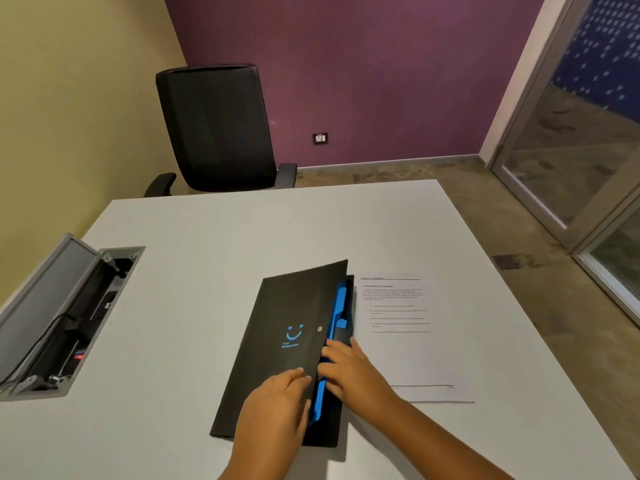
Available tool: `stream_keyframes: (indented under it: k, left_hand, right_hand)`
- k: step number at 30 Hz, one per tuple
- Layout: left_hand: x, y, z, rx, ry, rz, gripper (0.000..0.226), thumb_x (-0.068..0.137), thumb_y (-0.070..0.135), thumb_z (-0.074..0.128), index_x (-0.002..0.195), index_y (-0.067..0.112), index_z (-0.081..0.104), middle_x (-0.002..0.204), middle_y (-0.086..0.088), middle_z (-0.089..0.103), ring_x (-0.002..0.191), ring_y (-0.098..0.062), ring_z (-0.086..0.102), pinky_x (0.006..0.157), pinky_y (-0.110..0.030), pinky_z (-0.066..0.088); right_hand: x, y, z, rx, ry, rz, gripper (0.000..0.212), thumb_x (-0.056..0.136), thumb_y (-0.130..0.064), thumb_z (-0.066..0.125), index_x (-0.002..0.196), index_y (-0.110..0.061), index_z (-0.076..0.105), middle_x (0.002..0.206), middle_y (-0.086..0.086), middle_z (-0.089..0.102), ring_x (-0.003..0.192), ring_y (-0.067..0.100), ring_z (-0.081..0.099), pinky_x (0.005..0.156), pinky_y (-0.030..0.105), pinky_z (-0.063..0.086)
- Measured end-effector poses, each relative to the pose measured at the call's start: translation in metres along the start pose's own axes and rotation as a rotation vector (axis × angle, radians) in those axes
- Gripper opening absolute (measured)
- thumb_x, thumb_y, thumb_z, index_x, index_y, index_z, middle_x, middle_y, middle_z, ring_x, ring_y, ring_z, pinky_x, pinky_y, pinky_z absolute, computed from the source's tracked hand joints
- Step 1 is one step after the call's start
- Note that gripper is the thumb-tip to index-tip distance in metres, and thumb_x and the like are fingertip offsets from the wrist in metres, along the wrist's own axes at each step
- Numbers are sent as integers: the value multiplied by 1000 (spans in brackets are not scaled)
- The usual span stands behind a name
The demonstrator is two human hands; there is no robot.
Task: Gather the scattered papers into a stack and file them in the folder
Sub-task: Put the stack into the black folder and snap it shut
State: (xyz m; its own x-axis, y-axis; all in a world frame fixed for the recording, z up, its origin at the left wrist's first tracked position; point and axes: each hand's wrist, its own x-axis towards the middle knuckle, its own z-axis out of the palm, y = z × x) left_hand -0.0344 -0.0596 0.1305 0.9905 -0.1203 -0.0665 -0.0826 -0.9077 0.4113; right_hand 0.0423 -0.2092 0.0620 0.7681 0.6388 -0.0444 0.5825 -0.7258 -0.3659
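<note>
Nearest you, both of your hands rest on a black folder (291, 344) lying on the white table (194, 237). Your left hand (277, 407) lies flat on the folder's front cover near its right edge, fingers straight and close together, pressing down and gripping nothing. Your right hand (349, 370) sits just beside it, fingers spread and slightly bent, their tips reaching into the gap at the cover's edge where the blue lining (339, 306) shows; whether they pinch the cover you cannot tell. The cover carries a blue smiley and is lifted a little along its right side. Just right of the folder, touching its edge, lies a printed paper (412, 341), flat on the table. At the table's left edge an open cable box (79, 317) holds plugs and wires. Beyond the table stands a black chair (218, 129) against a purple wall (363, 64).
</note>
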Motion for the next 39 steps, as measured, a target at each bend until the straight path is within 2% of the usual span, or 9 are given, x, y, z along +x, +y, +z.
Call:
stream_keyframes:
  k: [3,7,11,15,26,31,33,36,39]
  left_hand:
    - [8,-1,7,52,33,-75,43,90,51,40,131,37,41,141,17,42,125,-3,42,98,-18,37]
    - [18,-1,16,176,-65,-184,59,87,53,45,137,28,28,142,7,39,127,-13,42,98,-28,42]
    - [28,-12,5,206,-114,-291,31,90,50,38,94,24,52,81,6,52,72,-10,53,61,-21,41]
    - [30,-14,-7,241,-63,-283,39,90,37,38,55,22,31,54,6,37,49,-10,39,46,-22,28]
    - [36,-9,-8,329,55,-237,38,91,31,40,56,20,28,50,5,28,46,-10,31,40,-19,16]
    - [39,-10,1,270,3,-213,24,90,29,41,69,20,44,51,6,29,49,-11,36,41,-20,22]
    - [40,-12,4,220,9,-214,27,91,29,41,65,20,39,50,6,31,44,-9,33,41,-17,22]
    - [41,-14,7,152,21,-227,38,91,29,43,55,22,33,49,7,33,41,-8,32,40,-15,21]
    - [42,-13,10,102,32,-239,44,90,27,45,50,23,25,47,5,33,40,-9,31,40,-15,21]
  right_hand:
    - [0,-8,3,69,19,-28,20,92,-21,47,105,-13,60,135,3,44,130,20,36,114,39,24]
    - [-3,-11,4,83,-6,-32,23,93,-21,48,112,-15,59,147,4,32,140,18,24,118,36,16]
    - [-6,-6,4,91,-8,-25,23,92,-16,51,112,-16,62,153,4,27,144,19,16,119,38,6]
    - [-9,-2,10,80,-58,22,24,94,-18,49,114,-18,62,156,3,21,146,19,12,118,41,-1]
    - [-12,1,24,112,-133,112,47,89,2,48,129,-23,50,150,-2,35,144,17,16,118,43,4]
    - [-29,20,12,496,-97,162,62,84,1,48,126,-45,45,147,-20,31,135,-4,24,105,11,31]
    - [-36,35,2,652,72,268,57,86,-6,54,118,-52,46,139,-23,36,127,-2,38,93,6,40]
    - [-52,70,-3,679,452,602,43,85,-4,58,119,-29,53,129,-3,48,115,16,52,93,27,48]
    - [-76,107,-1,401,393,1099,51,83,-16,62,131,-15,43,133,13,45,122,30,44,96,39,43]
